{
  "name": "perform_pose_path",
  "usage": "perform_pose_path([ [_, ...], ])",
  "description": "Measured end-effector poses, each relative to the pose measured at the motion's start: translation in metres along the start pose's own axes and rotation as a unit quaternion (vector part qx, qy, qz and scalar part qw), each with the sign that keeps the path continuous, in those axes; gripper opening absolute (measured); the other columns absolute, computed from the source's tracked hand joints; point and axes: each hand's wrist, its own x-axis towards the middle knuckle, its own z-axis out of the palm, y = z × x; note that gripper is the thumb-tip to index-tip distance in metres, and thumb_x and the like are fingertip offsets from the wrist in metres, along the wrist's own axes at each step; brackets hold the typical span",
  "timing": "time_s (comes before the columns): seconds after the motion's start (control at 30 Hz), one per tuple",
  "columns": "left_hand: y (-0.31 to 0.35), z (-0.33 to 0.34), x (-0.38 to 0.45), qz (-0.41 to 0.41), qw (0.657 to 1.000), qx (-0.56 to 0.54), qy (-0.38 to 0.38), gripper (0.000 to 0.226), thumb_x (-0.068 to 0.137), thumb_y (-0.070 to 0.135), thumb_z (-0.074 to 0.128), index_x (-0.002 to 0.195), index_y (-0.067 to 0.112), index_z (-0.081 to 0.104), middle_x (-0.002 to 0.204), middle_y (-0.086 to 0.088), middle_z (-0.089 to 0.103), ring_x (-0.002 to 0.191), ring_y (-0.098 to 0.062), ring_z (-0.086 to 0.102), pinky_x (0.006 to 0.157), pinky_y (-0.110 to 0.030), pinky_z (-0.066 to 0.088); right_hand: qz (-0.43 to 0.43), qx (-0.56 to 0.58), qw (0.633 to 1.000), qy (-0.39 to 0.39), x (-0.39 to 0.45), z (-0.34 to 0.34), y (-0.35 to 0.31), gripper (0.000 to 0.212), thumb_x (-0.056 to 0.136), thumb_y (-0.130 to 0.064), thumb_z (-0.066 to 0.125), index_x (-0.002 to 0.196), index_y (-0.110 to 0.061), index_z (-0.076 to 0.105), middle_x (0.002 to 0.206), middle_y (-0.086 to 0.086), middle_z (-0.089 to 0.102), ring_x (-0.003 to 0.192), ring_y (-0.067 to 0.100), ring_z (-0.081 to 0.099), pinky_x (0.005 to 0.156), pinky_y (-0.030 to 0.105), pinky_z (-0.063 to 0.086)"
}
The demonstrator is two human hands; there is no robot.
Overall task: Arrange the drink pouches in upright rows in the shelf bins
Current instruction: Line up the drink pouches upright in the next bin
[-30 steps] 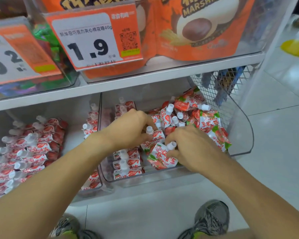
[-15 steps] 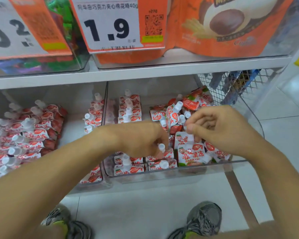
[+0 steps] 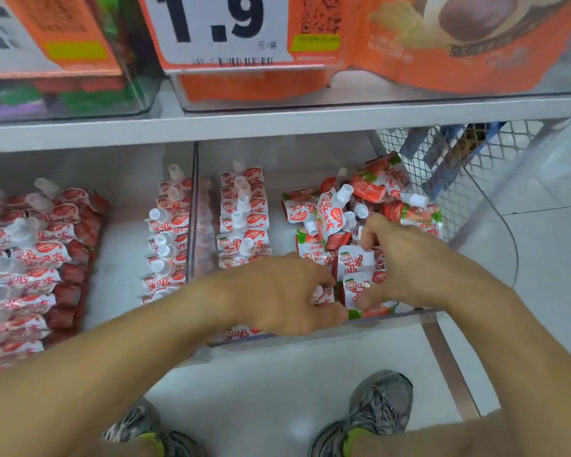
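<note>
One upright row of red-and-white strawberry drink pouches [image 3: 243, 214] stands finished in the clear plastic shelf bin [image 3: 495, 225]; a jumbled heap [image 3: 360, 206] remains at one o'clock. Left hand [image 3: 287, 295] and right hand [image 3: 406, 262], fingers curled, pinch front-row pouches [image 3: 356, 275] at six o'clock.

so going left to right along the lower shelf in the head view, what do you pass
leaning pouch rows → bare bin floor → single pouch row → clear bin divider → upright pouch row → jumbled pouch pile → wire mesh panel
</note>
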Motion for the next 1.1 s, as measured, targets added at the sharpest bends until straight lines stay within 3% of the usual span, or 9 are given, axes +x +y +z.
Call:
perform_pose_path([
  [0.07,0.002,0.007,-0.001,0.009,0.999,-0.010,0.036,0.035,0.091,0.057,0.044,0.092,0.024,0.056,0.070,0.008,0.049,0.070,-0.014,0.054,0.071,-0.033,0.051,0.008,0.000,1.000,-0.014,0.004,0.003,-0.006,0.073,0.055,-0.041,0.094,0.099,-0.030,0.036,0.085,-0.014,0.044,0.072,0.005,0.047,0.059,0.032,0.040],
  [0.2,0.003,0.012,-0.006,-0.014,0.999,-0.034,0.028,0.032,0.095,0.047,0.042,0.102,0.020,0.058,0.089,-0.001,0.060,0.083,-0.021,0.059,0.076,-0.037,0.052,-0.006,0.036,0.999,0.026,0.001,-0.004,-0.002,0.059,0.053,-0.032,0.096,0.090,-0.030,0.049,0.079,-0.007,0.054,0.061,0.010,0.051,0.052,0.030,0.036],
  [0.37,0.008,0.013,-0.018,-0.007,0.992,-0.072,0.106,0.030,0.094,0.033,0.049,0.121,0.023,0.055,0.071,0.012,0.050,0.069,-0.013,0.054,0.068,-0.024,0.046,0.011,0.049,0.994,0.096,0.000,-0.010,0.004,0.038,0.063,-0.016,0.092,0.087,-0.030,0.066,0.076,-0.013,0.066,0.068,-0.001,0.060,0.062,0.026,0.051],
  [0.5,0.005,0.011,-0.029,0.010,0.978,-0.087,0.190,0.031,0.092,0.037,0.055,0.120,0.023,0.061,0.110,0.003,0.066,0.096,-0.014,0.062,0.084,-0.030,0.051,0.016,0.056,0.990,0.129,0.001,-0.022,0.013,0.019,0.072,-0.019,0.087,0.082,-0.027,0.072,0.071,-0.016,0.068,0.061,-0.009,0.061,0.061,0.015,0.050],
  [0.63,0.007,0.018,-0.024,0.005,0.963,-0.065,0.261,0.036,0.092,0.036,0.055,0.125,0.021,0.056,0.120,0.002,0.062,0.106,-0.015,0.058,0.090,-0.031,0.047,0.009,0.002,0.999,0.054,-0.002,-0.015,-0.001,0.046,0.055,-0.059,0.088,0.083,-0.032,0.063,0.082,-0.012,0.063,0.074,0.007,0.064,0.067,0.030,0.053],
  [0.8,0.006,0.031,-0.016,0.001,0.956,-0.082,0.282,0.032,0.091,0.027,0.056,0.120,0.015,0.057,0.113,-0.004,0.064,0.095,-0.021,0.062,0.081,-0.036,0.051,-0.032,-0.010,0.996,0.079,0.008,-0.001,-0.010,0.034,0.063,-0.032,0.091,0.077,-0.031,0.060,0.089,-0.005,0.053,0.070,0.007,0.052,0.071,0.035,0.050],
  [0.9,0.002,0.032,-0.014,-0.008,0.942,-0.131,0.308,0.035,0.088,0.022,0.059,0.122,0.014,0.056,0.112,0.000,0.064,0.097,-0.014,0.061,0.086,-0.033,0.050,-0.047,-0.017,0.993,0.107,-0.002,-0.005,-0.010,0.035,0.062,-0.026,0.090,0.067,-0.033,0.056,0.082,-0.011,0.052,0.068,0.004,0.053,0.065,0.026,0.046],
  [1.0,0.003,0.029,-0.016,-0.011,0.909,-0.225,0.350,0.051,0.085,0.031,0.069,0.130,0.019,0.048,0.116,0.010,0.056,0.103,0.002,0.053,0.092,-0.022,0.047,-0.066,0.033,0.979,0.192,-0.014,-0.024,-0.012,0.032,0.064,-0.018,0.085,0.067,-0.031,0.057,0.062,-0.015,0.059,0.061,0.005,0.059,0.055,0.020,0.045],
  [1.1,0.007,0.021,-0.022,0.017,0.888,-0.278,0.365,0.093,0.074,0.046,0.077,0.146,0.021,0.024,0.136,0.013,0.044,0.123,0.009,0.041,0.101,-0.011,0.037,-0.143,0.200,0.934,0.259,-0.023,-0.036,-0.022,0.032,0.070,-0.010,0.085,0.079,-0.028,0.060,0.076,-0.009,0.068,0.067,0.011,0.066,0.063,0.025,0.054],
])
